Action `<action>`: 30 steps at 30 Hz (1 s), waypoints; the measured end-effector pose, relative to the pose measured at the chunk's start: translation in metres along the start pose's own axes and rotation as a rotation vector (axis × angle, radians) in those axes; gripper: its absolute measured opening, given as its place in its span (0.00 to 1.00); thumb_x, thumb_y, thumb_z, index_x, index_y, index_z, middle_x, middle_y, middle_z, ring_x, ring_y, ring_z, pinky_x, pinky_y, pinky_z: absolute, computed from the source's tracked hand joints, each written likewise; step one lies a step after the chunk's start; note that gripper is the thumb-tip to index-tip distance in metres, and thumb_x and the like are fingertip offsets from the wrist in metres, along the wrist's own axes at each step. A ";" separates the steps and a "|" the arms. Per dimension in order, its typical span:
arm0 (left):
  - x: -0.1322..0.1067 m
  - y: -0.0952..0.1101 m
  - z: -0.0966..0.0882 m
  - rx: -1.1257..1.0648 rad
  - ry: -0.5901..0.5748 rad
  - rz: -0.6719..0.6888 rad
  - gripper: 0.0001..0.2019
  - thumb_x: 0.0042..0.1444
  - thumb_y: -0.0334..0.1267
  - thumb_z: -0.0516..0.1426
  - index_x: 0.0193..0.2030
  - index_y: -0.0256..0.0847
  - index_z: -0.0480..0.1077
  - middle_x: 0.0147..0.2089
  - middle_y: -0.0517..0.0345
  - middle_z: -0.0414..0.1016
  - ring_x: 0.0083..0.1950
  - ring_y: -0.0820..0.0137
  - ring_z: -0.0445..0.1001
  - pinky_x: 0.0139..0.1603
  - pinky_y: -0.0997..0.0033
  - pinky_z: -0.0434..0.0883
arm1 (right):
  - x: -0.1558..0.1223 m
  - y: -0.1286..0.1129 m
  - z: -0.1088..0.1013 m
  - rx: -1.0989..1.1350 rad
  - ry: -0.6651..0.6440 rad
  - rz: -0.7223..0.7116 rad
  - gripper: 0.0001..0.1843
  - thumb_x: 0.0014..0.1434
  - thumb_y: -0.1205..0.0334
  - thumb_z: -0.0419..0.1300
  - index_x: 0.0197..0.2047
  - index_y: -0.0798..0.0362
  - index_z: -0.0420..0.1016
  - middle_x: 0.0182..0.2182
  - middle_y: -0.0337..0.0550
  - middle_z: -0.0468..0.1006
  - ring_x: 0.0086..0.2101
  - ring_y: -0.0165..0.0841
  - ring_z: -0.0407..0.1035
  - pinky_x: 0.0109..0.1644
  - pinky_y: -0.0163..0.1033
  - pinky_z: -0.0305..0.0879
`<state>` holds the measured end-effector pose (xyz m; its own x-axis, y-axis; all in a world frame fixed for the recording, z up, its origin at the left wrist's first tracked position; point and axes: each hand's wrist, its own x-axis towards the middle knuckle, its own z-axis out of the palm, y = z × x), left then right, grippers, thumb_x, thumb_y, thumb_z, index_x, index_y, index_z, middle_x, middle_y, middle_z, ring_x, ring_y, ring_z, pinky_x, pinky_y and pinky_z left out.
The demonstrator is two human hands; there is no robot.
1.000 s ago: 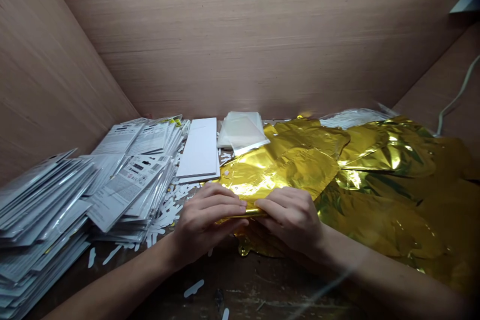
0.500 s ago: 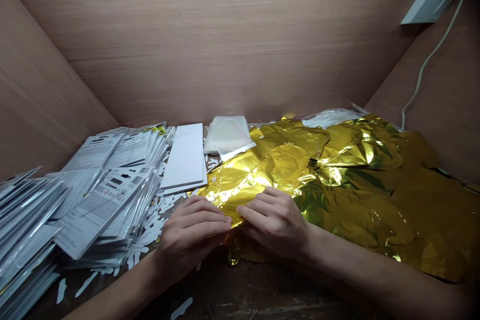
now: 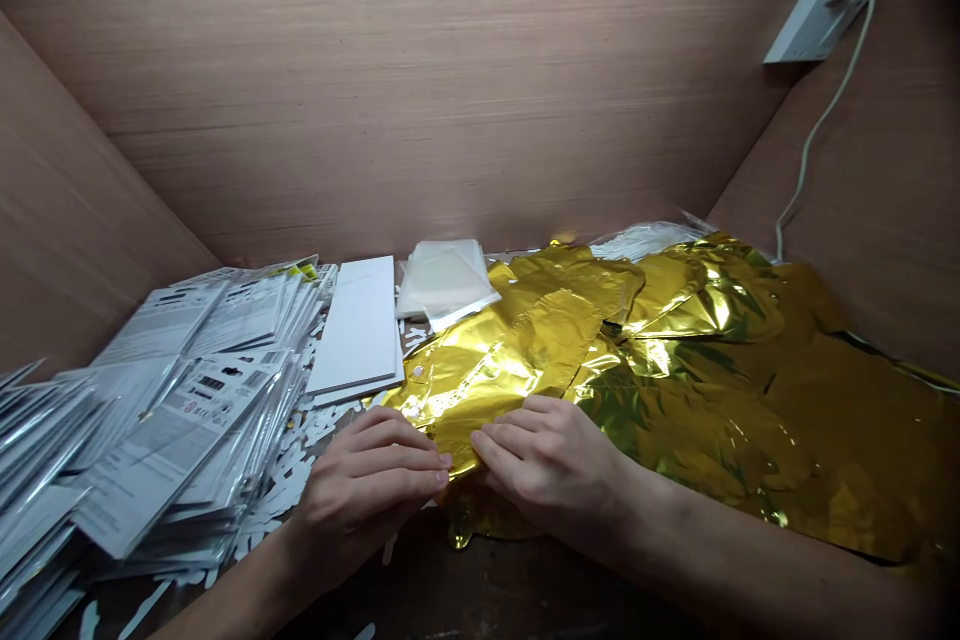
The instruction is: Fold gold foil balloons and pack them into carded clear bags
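Note:
A flat, shiny gold foil balloon (image 3: pixel 502 350) lies in front of me, on top of other gold foil pieces. My left hand (image 3: pixel 371 480) is closed at its near-left edge, fingers bent over the foil and the thumb hidden beneath. Just to the right, my right hand (image 3: pixel 544 455) grips the same near edge with curled fingers; its thumb is also out of sight. A narrow strip of gold shows between the two hands. Below them, a small rounded foil tab (image 3: pixel 460 532) sticks out over the dark tabletop (image 3: pixel 480 590).
Plastic-wrapped printed cards (image 3: pixel 187 410) are heaped at the left, with small white cut pieces (image 3: pixel 289 480) scattered beside them. White boards (image 3: pixel 352 325) and clear sleeves (image 3: pixel 442 280) lie at the back. More gold foil (image 3: pixel 825 420) spreads rightward. A cable (image 3: pixel 806 140) hangs from a wall socket (image 3: pixel 810 20).
The view has shifted slightly, so the back items sit further left. Both hands keep their hold on the foil edge, with little movement.

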<state>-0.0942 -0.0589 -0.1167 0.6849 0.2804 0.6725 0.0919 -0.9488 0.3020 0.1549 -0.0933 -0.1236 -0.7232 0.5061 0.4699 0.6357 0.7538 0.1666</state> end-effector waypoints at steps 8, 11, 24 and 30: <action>-0.003 0.002 0.004 0.113 0.002 -0.034 0.10 0.61 0.24 0.63 0.46 0.41 0.77 0.46 0.55 0.85 0.46 0.66 0.80 0.49 0.62 0.73 | 0.002 -0.004 0.001 -0.031 0.138 -0.042 0.11 0.65 0.75 0.56 0.34 0.61 0.78 0.28 0.46 0.79 0.28 0.35 0.70 0.27 0.44 0.52; -0.001 0.011 0.011 0.333 -0.047 -0.039 0.12 0.64 0.26 0.60 0.51 0.39 0.77 0.54 0.51 0.83 0.54 0.61 0.78 0.55 0.58 0.72 | 0.002 -0.006 0.003 -0.059 0.159 -0.058 0.12 0.63 0.76 0.55 0.32 0.61 0.78 0.25 0.47 0.77 0.26 0.36 0.69 0.26 0.45 0.51; -0.007 0.023 0.028 0.695 -0.146 0.081 0.17 0.71 0.24 0.45 0.50 0.26 0.76 0.44 0.43 0.84 0.43 0.59 0.83 0.44 0.58 0.78 | 0.000 0.007 0.013 -0.284 -0.001 -0.210 0.10 0.62 0.75 0.54 0.35 0.64 0.76 0.24 0.47 0.74 0.23 0.36 0.66 0.26 0.44 0.50; -0.006 0.026 0.022 0.701 -0.159 0.017 0.15 0.70 0.24 0.46 0.49 0.27 0.74 0.38 0.45 0.82 0.38 0.60 0.82 0.37 0.60 0.77 | 0.001 0.036 0.003 -0.344 -0.158 -0.294 0.10 0.67 0.73 0.52 0.41 0.65 0.75 0.27 0.48 0.77 0.27 0.36 0.70 0.31 0.43 0.58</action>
<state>-0.0797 -0.0884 -0.1281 0.7823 0.2907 0.5509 0.4862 -0.8378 -0.2484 0.1761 -0.0645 -0.1200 -0.9009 0.3702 0.2267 0.4314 0.7053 0.5626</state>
